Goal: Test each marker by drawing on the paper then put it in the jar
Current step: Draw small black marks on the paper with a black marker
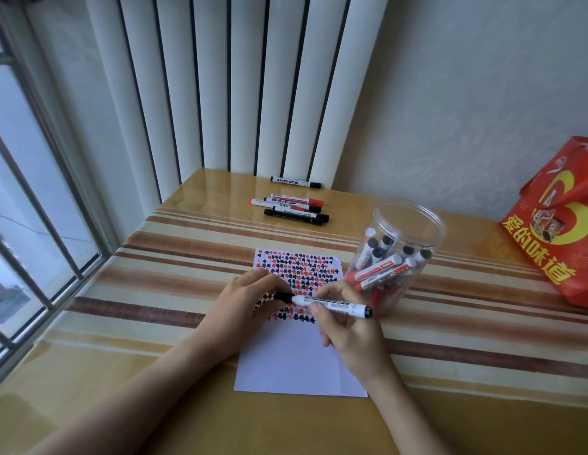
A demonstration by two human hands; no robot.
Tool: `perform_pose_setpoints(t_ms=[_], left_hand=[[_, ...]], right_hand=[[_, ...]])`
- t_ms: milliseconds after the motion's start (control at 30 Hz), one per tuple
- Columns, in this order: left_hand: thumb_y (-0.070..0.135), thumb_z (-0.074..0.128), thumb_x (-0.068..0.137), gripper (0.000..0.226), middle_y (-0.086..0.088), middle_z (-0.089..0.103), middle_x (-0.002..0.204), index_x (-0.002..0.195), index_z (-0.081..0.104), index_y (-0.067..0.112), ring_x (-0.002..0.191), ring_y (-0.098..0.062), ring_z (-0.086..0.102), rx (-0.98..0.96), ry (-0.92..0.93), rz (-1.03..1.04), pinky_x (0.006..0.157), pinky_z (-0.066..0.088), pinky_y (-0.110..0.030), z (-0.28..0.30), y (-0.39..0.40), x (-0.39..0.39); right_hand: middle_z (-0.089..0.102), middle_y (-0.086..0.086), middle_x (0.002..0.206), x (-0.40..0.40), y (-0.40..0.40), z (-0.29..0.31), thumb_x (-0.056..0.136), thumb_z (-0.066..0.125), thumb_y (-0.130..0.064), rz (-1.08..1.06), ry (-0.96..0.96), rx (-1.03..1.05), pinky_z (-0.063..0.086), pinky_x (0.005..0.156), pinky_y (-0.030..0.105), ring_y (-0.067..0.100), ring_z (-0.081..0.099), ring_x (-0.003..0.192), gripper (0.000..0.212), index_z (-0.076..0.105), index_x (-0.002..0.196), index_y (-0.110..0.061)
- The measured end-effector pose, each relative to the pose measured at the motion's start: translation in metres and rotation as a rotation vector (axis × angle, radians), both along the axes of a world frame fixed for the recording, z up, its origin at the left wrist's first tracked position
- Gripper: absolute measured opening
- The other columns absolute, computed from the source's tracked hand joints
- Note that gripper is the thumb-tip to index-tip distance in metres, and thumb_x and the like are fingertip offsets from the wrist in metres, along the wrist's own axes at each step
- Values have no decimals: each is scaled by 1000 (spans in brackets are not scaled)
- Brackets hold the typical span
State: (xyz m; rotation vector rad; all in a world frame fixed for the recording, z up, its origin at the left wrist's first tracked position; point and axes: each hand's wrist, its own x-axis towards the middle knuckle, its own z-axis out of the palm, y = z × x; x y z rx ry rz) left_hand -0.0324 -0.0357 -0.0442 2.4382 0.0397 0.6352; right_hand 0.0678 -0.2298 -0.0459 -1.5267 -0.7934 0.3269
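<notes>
A white paper [295, 359] lies on the table, its upper half covered in red and black marks. Over it I hold a white-barrelled black marker [338, 304] level. My right hand [348, 326] grips the barrel. My left hand [250, 300] pinches its black cap [283, 296] at the left end. A clear plastic jar [397, 254] stands just right of the paper, open at the top, with several red and black markers inside. Several more markers [294, 206] lie in a loose group at the back of the table, one black marker [295, 182] a little apart behind them.
The table [154, 290] wears a glossy striped cover. A red printed bag [561, 224] stands at the right edge. A white ribbed radiator [236, 87] rises behind the table, and a barred window [30, 192] runs along the left.
</notes>
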Motion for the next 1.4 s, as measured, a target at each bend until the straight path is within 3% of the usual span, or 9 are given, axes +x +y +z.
perform_pose_setpoints(t_ms=[100,200,300,433,633,900,1067,1200,1400], left_hand=[[9,67,91,20,13,58,101,104,63,24,90,-6,52,22,-3,-27,76,38,-15,1,-1,-2],[9,65,93,21,13,60,103,106,60,25,91,-8,55,-5,-10,-10,76,44,-24,2,-1,-2],[11,63,95,22,15,63,104,109,58,27,91,-6,55,2,-10,-9,74,42,-20,0,-2,-2],[19,56,101,24,7,62,114,125,59,19,102,-12,53,44,11,39,81,38,-22,-3,-1,0],[26,39,107,23,1,54,90,95,53,12,83,-20,42,199,98,-44,76,41,-40,-1,-3,3],[13,43,104,16,-2,52,88,89,49,9,80,-21,41,246,111,-63,74,40,-39,-1,-3,4],[9,40,99,15,-1,51,85,86,46,13,78,-20,39,278,64,-82,70,34,-32,0,-3,4],[3,43,95,15,-2,50,83,83,45,12,76,-22,39,280,48,-100,69,35,-33,2,-3,4],[27,33,105,29,3,55,92,97,56,12,82,-18,45,174,-36,-38,73,39,-34,0,-5,2]], right_hand=[[63,-11,65,0,0,0,92,74,-20,32,-8,-34,40,47,21,15,50,46,8,70,95,-24],[62,-4,73,1,-3,4,91,72,-39,13,90,24,35,48,23,15,45,50,22,74,101,-19],[65,-2,80,10,-8,6,97,64,-35,-39,187,64,34,46,24,17,51,51,21,74,98,-16],[63,0,61,23,-15,2,101,69,-18,-80,-91,-158,47,52,29,14,61,55,10,76,94,-17],[72,-16,101,15,-10,-8,89,83,-21,-75,-443,-311,54,84,27,11,67,102,19,73,104,-21],[74,-10,93,18,-6,-7,88,84,-24,-87,-524,-259,55,77,32,6,69,89,18,75,99,-13],[69,-11,76,13,-4,-2,95,71,-43,-71,-545,-262,50,62,37,13,62,66,29,73,91,-14],[60,-4,68,15,-5,-1,100,68,-38,-29,-546,-299,45,58,44,23,53,60,28,70,87,-14],[67,-9,103,14,-5,21,94,76,-22,-60,-424,-168,52,77,27,12,66,88,13,69,106,-22]])
